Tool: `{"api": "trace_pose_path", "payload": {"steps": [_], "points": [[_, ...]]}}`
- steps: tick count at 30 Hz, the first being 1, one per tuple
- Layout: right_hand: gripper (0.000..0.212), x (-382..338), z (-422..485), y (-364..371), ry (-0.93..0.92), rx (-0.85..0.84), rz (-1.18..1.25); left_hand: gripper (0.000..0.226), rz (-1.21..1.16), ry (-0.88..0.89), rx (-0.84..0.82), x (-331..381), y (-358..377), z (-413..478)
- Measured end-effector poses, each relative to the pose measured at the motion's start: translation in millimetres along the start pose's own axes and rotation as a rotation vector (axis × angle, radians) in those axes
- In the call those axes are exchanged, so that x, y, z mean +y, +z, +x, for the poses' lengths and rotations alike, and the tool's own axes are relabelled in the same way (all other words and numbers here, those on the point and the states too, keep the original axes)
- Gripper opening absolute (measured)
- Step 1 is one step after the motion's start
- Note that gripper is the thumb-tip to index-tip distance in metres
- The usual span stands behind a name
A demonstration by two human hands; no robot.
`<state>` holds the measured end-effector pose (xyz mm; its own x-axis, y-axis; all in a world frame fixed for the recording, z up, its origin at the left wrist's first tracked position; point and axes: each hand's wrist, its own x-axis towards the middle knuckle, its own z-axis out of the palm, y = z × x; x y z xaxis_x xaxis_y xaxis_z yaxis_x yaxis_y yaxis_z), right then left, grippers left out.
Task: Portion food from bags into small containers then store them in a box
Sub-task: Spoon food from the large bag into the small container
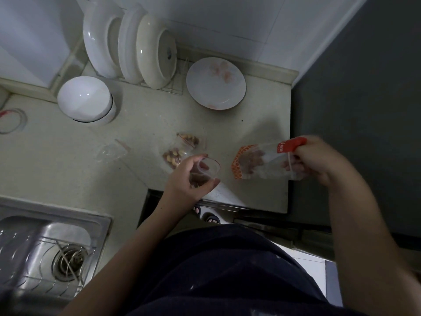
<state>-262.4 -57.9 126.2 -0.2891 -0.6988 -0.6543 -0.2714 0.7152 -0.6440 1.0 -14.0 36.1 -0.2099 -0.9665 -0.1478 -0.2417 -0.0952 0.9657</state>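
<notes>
A person standing at a kitchen counter (145,119) is partway through portioning food, working in front of a flowered plate (216,83) on the side nearer the body. The left hand (186,179), in front of the plate and slightly to its left, curls thumb and fingers round a small clear container (208,169). This looks like a soft pouch with a red strip at its mouth, and some dark food already sits in its bottom. The right hand (319,156), in front of the plate and to its right, pinches the red top of a large food bag (257,163). The bag hangs sideways, its orange-patterned bottom towards the left hand and brownish pieces gathered at that end. Between the plate and the left hand lie two filled pouches (180,148) of nuts, touching each other. An empty pouch (111,151) lies further left of the plate, well apart from them. No storage box is in view. The step in hand appears to be filling a third portion. Since the large bag's mouth points away from the container, the next move likely calls for swinging that mouth over the opening and tipping gently, so that nothing spills onto the counter. If this portion is judged full, the container's strip needs pressing closed instead.
</notes>
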Motion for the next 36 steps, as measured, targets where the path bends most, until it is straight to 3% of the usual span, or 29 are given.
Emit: {"api": "trace_pose_path", "payload": {"steps": [4, 8, 11, 14, 19, 36], "points": [[0.02, -4, -3, -7, -0.02, 0.008, -0.005, 0.056, -0.008, -0.014, -0.013, 0, 0, -2], [0.031, -8, -4, -10, -0.004, 0.035, 0.067, 0.056, -0.003, -0.015, -0.006, 0, -1, -4], [0.024, -10, -5, -8, -0.01, 0.043, 0.085, 0.057, -0.004, -0.016, 0.003, -1, -2, -6], [0.015, -9, -8, -5, -0.055, 0.065, 0.072, 0.057, -0.006, -0.015, 0.004, -1, -3, -7], [0.019, -6, -13, 1, -0.156, 0.073, 0.047, 0.056, -0.011, -0.034, 0.002, -1, -5, -8], [0.015, -4, -20, 8, -0.115, -0.042, 0.164, 0.057, -0.013, -0.037, -0.039, 2, 0, -9]]}}
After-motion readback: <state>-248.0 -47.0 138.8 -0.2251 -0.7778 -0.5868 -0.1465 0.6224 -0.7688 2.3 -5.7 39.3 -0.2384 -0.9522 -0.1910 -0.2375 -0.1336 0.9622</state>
